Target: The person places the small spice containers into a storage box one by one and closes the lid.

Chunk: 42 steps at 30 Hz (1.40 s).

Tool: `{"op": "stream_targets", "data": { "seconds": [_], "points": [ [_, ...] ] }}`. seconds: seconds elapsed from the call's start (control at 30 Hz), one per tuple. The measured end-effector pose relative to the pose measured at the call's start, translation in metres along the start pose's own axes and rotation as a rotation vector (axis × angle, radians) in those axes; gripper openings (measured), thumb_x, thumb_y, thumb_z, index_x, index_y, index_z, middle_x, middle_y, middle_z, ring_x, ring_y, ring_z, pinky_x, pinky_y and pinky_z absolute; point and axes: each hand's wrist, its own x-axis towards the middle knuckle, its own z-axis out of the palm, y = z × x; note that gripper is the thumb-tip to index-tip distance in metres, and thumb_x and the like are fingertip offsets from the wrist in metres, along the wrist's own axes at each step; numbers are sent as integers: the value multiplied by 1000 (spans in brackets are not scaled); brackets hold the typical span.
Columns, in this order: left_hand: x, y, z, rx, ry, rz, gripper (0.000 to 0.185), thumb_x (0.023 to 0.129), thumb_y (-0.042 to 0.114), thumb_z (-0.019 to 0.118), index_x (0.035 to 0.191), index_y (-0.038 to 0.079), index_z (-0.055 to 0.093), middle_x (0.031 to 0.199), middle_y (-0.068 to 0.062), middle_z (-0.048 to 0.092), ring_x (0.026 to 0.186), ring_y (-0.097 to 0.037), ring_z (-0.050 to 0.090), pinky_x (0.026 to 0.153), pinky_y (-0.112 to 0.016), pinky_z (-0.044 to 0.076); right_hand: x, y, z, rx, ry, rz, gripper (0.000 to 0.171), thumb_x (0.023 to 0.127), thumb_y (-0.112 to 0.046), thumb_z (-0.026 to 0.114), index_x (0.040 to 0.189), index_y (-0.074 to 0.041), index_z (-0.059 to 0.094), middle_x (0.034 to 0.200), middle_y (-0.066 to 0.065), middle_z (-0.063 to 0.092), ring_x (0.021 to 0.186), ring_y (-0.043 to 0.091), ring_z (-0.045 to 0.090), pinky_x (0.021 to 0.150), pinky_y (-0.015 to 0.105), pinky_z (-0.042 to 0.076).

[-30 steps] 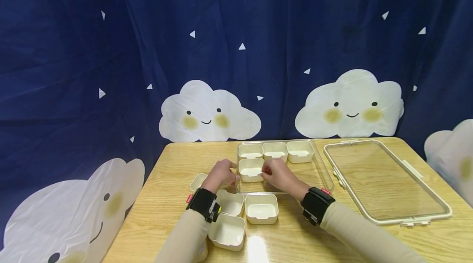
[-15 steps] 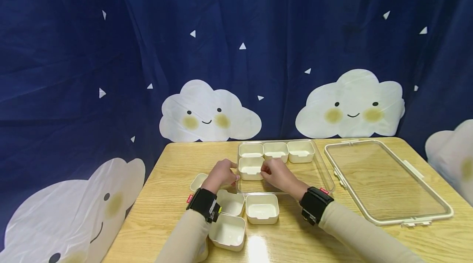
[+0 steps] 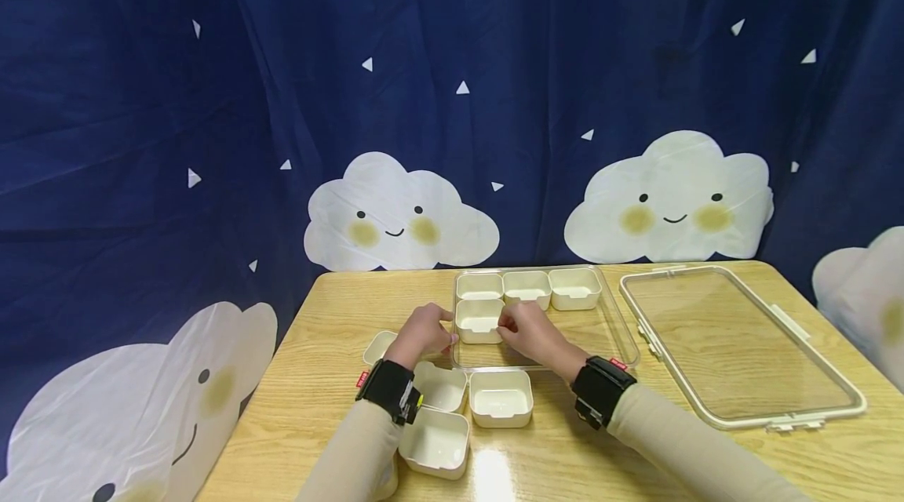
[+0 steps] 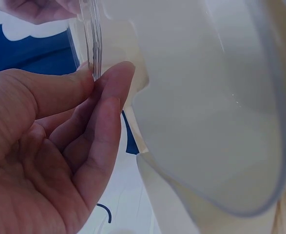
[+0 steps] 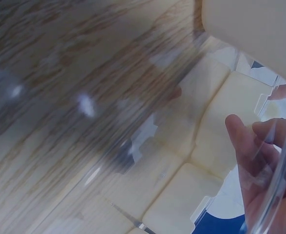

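Note:
A clear tray on the wooden table holds three cream cups in its back row. A fourth cream cup sits in the tray in front of the back-left one, between my hands. My left hand is at the tray's left edge. In the left wrist view its thumb and fingertips pinch the clear wall beside the cup. My right hand grips the cup's right rim with curled fingers. Through clear plastic, the right wrist view shows those fingers.
Loose cream cups stand on the table in front of the tray, and one sits partly behind my left wrist. The tray's clear lid lies flat at the right. A blue cloud-print curtain hangs behind.
The cup between my hands has sunk slightly into the tray, toward the back row. Both hands have barely moved.

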Motion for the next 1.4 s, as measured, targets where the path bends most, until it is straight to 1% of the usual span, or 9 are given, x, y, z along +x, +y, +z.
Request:
{"op": "stream_targets", "data": {
  "seconds": [0.13,0.3,0.5,0.67,0.8,0.97,1.17,1.3,1.4],
  "points": [
    [-1,1,-1,5,8,4,43,89,6,76,131,-1,67,83,-10,75,86,-20,70,91,-41,54,0,-1,0,-2,4,9,15,82,3,75,74,-5,66,68,0,63,63,6,56,59,22,49],
    [-2,2,-1,-18,1,-6,43,90,6,75,132,-1,66,83,-10,75,78,-19,71,94,-43,53,0,-2,0,-1,6,25,11,81,4,75,79,-1,65,69,2,63,63,9,58,59,24,49],
    [-3,2,-2,-14,4,4,43,90,6,75,132,-2,66,71,-8,73,76,-17,71,94,-42,53,-1,-2,-3,27,-2,31,14,81,4,75,88,4,63,69,4,64,62,10,59,57,24,48],
    [-4,2,-1,-35,4,18,43,90,3,74,132,-4,64,67,-8,72,69,-17,71,93,-41,54,-4,-6,-16,82,6,43,11,84,4,73,90,5,63,69,3,63,62,8,57,57,23,49],
    [-6,1,-2,-59,7,25,43,91,3,73,132,-6,64,67,-9,72,65,-17,71,91,-40,55,-10,-13,-33,143,-2,12,8,88,4,71,92,5,64,69,3,65,60,7,60,56,22,51],
    [-8,0,-1,-75,6,18,43,92,3,72,133,-7,62,68,-9,72,64,-18,72,88,-39,56,-30,-24,-51,125,-46,-76,9,91,-2,70,97,1,64,76,-1,64,64,6,60,56,22,52],
    [-9,1,-1,-81,9,26,44,92,2,72,133,-8,61,69,-9,72,64,-18,71,88,-38,56,-70,-34,-61,45,-153,-190,12,97,-21,70,103,-11,69,89,-4,53,70,9,54,57,19,46],
    [-8,2,0,-81,10,25,43,91,2,72,132,-9,62,70,-10,72,66,-17,71,87,-38,56,-92,-37,-63,54,-246,-189,21,98,-31,69,108,-14,73,96,-4,50,73,9,53,60,17,44],
    [-7,2,1,-83,8,16,44,91,1,72,133,-8,62,69,-11,72,65,-18,71,86,-37,56,-101,-36,-63,64,-302,-165,24,98,-34,68,110,-14,75,101,-2,54,76,8,54,62,19,46]
  ]
}}
